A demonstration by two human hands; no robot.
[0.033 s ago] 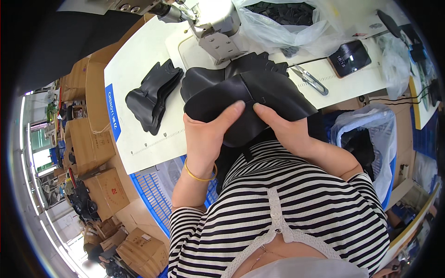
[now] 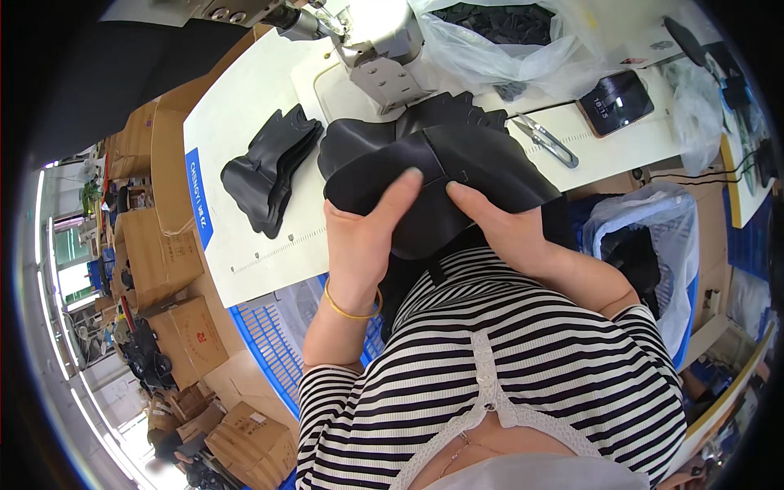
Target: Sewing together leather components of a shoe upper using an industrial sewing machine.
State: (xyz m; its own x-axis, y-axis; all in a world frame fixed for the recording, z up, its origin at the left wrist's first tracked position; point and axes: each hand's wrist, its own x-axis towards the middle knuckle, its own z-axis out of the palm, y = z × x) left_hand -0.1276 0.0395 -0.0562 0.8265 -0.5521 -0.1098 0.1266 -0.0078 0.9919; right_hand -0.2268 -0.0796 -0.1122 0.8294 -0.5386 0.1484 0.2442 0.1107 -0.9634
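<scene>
A smooth black leather-like piece [image 2: 490, 163] with a seam across its middle is held up at the table's near edge. My left hand [image 2: 359, 237] grips its lower left side, thumb on top near the seam and the other fingers hidden underneath. From the right, my right hand [image 2: 513, 233] pinches the same piece, its thumb just right of the seam. Behind it lie more black pieces [image 2: 355, 139] with notched edges, partly covered. To the left a stack of similar black pieces [image 2: 265, 171] rests on the white table [image 2: 245, 273].
A sewing machine [image 2: 388, 73] stands beyond the held piece. Thread snips [image 2: 547, 140] and a phone [image 2: 616, 104] lie at the right. A clear plastic bag [image 2: 482, 65] holds small black pieces. Blue baskets [image 2: 265, 355] sit below the table; cardboard boxes [image 2: 188, 339] are at the left.
My left thumb has shifted slightly up and to the left on the black piece, away from the seam. My right hand stays where it was.
</scene>
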